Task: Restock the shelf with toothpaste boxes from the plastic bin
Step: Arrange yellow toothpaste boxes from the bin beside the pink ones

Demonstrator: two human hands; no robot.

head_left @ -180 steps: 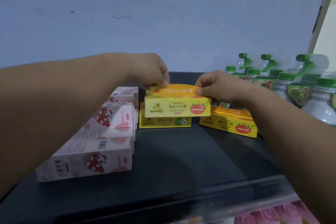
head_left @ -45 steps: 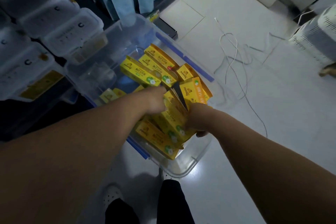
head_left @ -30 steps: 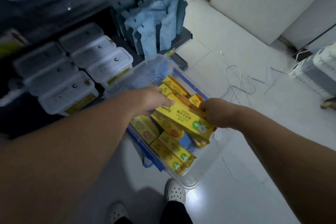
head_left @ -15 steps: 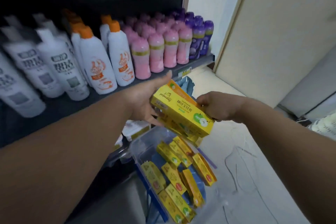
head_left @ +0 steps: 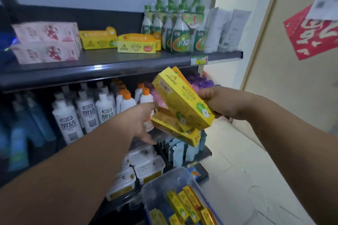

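shop shelf [head_left: 128, 68] stands up and left of both hands; right hand [head_left: 218, 103] grips the upper toothpaste boxes [head_left: 182, 104], long axis tilted down-right, left hand [head_left: 140, 122] holds lower ones; plastic bin [head_left: 164, 184] below

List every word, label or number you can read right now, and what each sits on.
"手" then a cut-off character: green-labelled spray bottle on the top shelf.
"洁" with a blurred character before it: white pump bottle on the middle shelf.
Yellow toothpaste box in the right hand: print upside down, unreadable.
Red wall sign, shelf price tag: blurred.
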